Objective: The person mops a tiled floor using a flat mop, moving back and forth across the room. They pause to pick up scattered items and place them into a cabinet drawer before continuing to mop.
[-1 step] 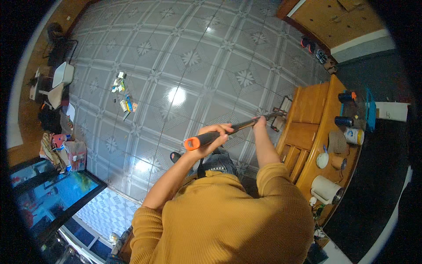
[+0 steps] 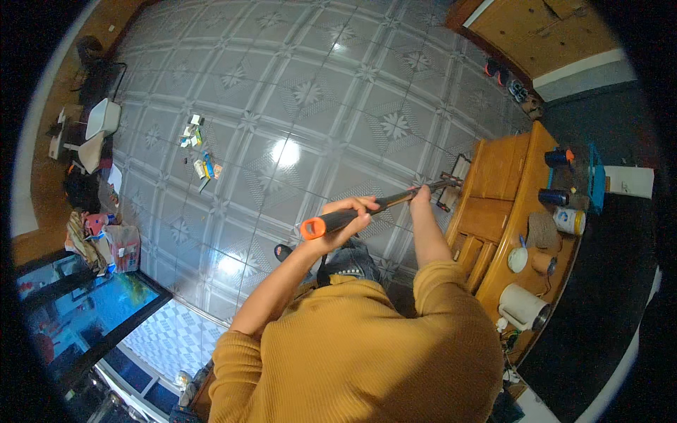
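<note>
Slanting across the middle is a long-handled mop (image 2: 386,202), with a dark pole and an orange end cap near me. Its pale, wide head (image 2: 458,173) lies on the floor at the right, close against the wooden cabinet. Near the orange end, my left hand (image 2: 345,218) is closed round the thick grip, thumb and fingers on either side. My right hand (image 2: 421,197) is closed round the thinner shaft farther along, nearer the head. The right hand's fingers are partly hidden.
The wooden cabinet (image 2: 495,173) at the right bears a white pitcher (image 2: 520,307), cups and cans. Small boxes and packets (image 2: 201,168) lie on the tiled floor (image 2: 303,63) at the left. Bags (image 2: 121,247) stand beside a fish tank (image 2: 116,303). Shoes (image 2: 517,90) line the far right wall.
The mop's orange end has shifted very slightly to the right with my left hand. Both hands keep their hold.
</note>
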Motion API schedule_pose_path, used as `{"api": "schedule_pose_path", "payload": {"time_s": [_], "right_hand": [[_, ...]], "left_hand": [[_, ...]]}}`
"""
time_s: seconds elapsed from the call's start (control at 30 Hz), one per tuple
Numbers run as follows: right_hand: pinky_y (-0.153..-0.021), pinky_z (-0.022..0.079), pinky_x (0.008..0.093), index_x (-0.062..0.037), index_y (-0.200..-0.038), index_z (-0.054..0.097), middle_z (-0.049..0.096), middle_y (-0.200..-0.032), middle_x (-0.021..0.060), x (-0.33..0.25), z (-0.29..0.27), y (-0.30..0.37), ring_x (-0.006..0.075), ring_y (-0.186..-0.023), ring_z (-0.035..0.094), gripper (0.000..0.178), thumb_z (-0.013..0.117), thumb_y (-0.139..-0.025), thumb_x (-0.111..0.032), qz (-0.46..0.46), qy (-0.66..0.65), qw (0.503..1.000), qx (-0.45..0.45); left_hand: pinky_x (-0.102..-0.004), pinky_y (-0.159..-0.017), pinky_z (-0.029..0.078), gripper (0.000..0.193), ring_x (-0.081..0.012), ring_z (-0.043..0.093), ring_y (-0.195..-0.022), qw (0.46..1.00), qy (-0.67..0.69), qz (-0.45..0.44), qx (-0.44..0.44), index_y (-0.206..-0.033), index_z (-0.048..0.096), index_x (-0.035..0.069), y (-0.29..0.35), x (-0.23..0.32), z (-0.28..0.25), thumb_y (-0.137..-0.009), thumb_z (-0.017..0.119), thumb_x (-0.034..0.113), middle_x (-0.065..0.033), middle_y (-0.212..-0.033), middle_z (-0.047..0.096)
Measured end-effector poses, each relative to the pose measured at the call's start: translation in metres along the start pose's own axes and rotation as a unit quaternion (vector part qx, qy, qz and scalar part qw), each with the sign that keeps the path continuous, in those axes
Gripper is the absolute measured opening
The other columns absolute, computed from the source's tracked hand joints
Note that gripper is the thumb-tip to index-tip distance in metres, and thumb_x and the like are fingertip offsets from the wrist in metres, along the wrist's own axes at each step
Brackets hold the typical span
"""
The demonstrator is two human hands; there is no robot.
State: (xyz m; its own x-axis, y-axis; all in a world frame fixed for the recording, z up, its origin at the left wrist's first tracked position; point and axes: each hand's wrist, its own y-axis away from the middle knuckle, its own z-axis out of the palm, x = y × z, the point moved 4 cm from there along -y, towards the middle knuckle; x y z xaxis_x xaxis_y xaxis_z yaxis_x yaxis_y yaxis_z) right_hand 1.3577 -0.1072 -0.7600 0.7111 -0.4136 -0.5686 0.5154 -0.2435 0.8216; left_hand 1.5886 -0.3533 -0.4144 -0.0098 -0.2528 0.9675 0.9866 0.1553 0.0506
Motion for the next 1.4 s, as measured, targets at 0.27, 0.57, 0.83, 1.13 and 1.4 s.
{"api": "schedule_pose_path", "payload": {"time_s": [0.27,0.57,0.83,1.13,1.4], "right_hand": [[-0.051,0.046,0.0416,-0.0073,-0.095,0.048,0.056,-0.075,0.0105,0.023,0.050,0.021,0.0232,-0.060,0.053,0.026,0.042,-0.095,-0.033,0.022,0.050,0.997,-0.053],[-0.059,0.049,0.0456,-0.0040,-0.124,0.033,0.057,-0.081,0.0176,0.257,0.118,0.219,0.0277,-0.070,0.058,0.040,0.029,-0.098,-0.034,0.146,0.320,0.929,-0.117],[-0.045,0.052,0.0373,0.0012,-0.107,0.037,0.061,-0.071,0.0203,0.413,0.081,0.460,0.0310,-0.051,0.062,0.034,0.050,-0.089,-0.026,0.128,0.578,0.761,-0.266],[-0.056,0.056,0.0518,-0.0026,-0.108,0.038,0.054,-0.095,0.0208,0.393,0.032,0.558,0.0381,-0.073,0.064,0.026,0.049,-0.092,-0.019,0.496,0.370,0.716,-0.321],[-0.074,0.054,0.0531,-0.0013,-0.098,0.044,0.054,-0.087,0.0169,0.314,0.033,0.383,0.0356,-0.084,0.061,0.024,0.045,-0.097,-0.025,0.424,0.175,0.848,-0.265]], "left_hand": [[-0.0476,-0.100,0.040,0.010,-0.0333,0.055,-0.115,0.996,-0.012,0.045,0.078,-0.085,0.056,0.001,0.002,0.027,-0.023,-0.090,0.060,0.009,-0.0168,-0.102,0.064],[-0.0522,-0.098,0.039,0.019,-0.0332,0.059,-0.102,0.884,-0.105,0.008,0.455,-0.080,0.054,0.006,0.233,0.096,-0.104,-0.088,0.064,0.020,-0.0132,-0.091,0.062],[-0.0501,-0.092,0.042,0.018,-0.0295,0.055,-0.091,0.721,-0.294,-0.003,0.627,-0.084,0.052,0.005,0.426,0.165,-0.008,-0.093,0.056,0.021,-0.0094,-0.082,0.053],[-0.0433,-0.083,0.043,0.021,-0.0213,0.048,-0.072,0.700,-0.323,0.220,0.597,-0.066,0.043,0.009,0.484,0.224,0.030,-0.082,0.056,0.014,-0.0061,-0.065,0.049],[-0.0319,-0.063,0.034,0.019,-0.0136,0.041,-0.056,0.868,0.066,0.321,0.372,-0.070,0.043,0.012,0.379,0.171,-0.117,-0.085,0.053,0.011,-0.0013,-0.063,0.044]]}}
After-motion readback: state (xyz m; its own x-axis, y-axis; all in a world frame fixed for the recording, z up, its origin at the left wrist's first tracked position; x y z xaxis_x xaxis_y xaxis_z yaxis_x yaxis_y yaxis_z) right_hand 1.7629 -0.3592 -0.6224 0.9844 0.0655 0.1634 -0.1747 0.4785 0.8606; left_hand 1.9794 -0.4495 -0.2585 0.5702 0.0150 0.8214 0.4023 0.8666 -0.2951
